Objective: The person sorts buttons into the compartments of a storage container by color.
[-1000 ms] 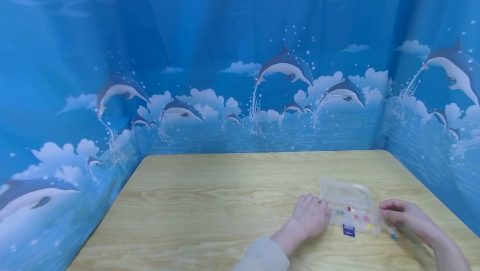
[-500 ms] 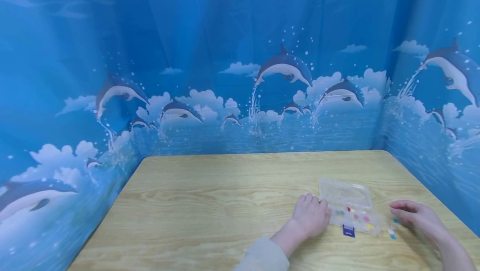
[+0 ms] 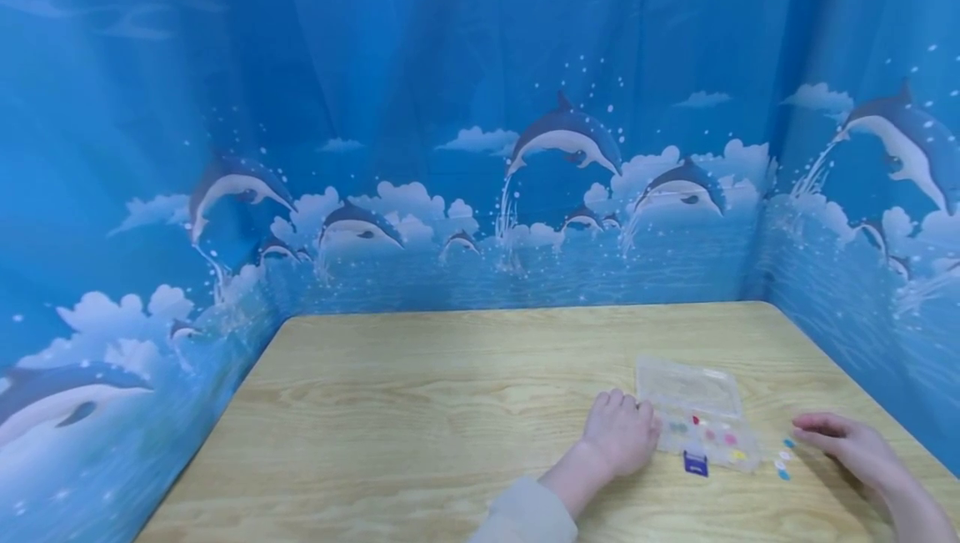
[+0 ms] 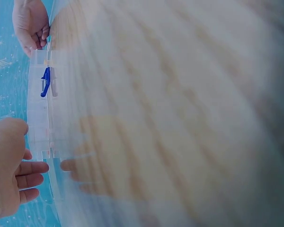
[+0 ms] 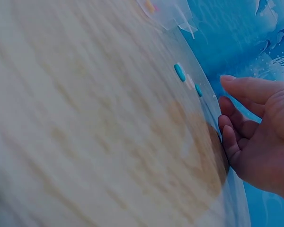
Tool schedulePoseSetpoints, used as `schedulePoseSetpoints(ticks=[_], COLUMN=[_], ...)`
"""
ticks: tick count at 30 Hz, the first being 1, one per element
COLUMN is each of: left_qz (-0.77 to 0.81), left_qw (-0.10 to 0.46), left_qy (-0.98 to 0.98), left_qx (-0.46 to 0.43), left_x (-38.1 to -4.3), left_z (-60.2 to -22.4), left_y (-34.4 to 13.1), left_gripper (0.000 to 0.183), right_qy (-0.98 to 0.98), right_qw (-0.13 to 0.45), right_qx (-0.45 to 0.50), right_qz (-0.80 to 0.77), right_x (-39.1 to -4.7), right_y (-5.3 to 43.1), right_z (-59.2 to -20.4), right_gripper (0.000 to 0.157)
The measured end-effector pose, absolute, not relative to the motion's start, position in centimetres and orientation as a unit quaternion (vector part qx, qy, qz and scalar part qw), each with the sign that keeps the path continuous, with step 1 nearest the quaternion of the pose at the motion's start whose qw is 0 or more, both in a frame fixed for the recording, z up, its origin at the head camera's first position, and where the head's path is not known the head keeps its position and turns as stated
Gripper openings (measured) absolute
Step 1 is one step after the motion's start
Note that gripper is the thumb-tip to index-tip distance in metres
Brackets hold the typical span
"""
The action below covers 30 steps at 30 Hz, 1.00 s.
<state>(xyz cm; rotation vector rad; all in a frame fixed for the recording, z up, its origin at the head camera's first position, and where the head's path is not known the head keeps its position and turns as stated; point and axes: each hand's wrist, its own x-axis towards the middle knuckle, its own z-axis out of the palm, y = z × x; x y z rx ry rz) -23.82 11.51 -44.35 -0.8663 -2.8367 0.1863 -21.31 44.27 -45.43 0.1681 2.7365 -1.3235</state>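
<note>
A clear plastic box [image 3: 678,444] with small compartments lies on the table, its lid [image 3: 686,384] folded back. Red, pink, yellow and greenish bits sit inside, and a dark blue clasp [image 3: 695,464] hangs on the front. My left hand [image 3: 618,434] rests at the box's left end, thumb and fingers by its corner; in the left wrist view that hand [image 4: 12,170] has its fingers extended. Several small blue and white pieces [image 3: 783,474] lie in a row right of the box. Beside them my right hand [image 3: 851,447] is loosely bent, with nothing visible between thumb and fingers [image 5: 231,106].
The wood-patterned table [image 3: 420,418] stretches left and behind the box. A blue curtain [image 3: 450,109] printed with dolphins hangs around its back and sides.
My right hand has moved right, away from the box, and more of the blue and white pieces show on the table. My left hand has stayed by the box.
</note>
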Motion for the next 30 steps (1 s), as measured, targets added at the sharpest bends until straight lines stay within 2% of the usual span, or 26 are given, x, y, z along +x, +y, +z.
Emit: schedulePoseSetpoints(ticks=[6, 18, 30], left_qz=[0.06, 0.068, 0.064], left_qw=[0.079, 0.084, 0.082], left_qy=[-0.952, -0.952, -0.952], left_qx=[-0.289, -0.288, -0.289], left_x=[-23.8, -23.8, -23.8], left_z=[-44.5, -44.7, -44.8], left_y=[11.5, 11.5, 11.6], left_gripper=[0.033, 0.034, 0.033], right_qy=[0.916, 0.946, 0.952], right_qw=[0.069, 0.037, 0.043], right_qx=[0.036, -0.01, -0.018], right_qz=[-0.394, -0.321, -0.302], right_x=[-21.4, -21.5, -21.7], right_y=[44.1, 43.2, 43.2], right_z=[-45.4, -45.6, -45.5], right_gripper=[0.052, 0.039, 0.034])
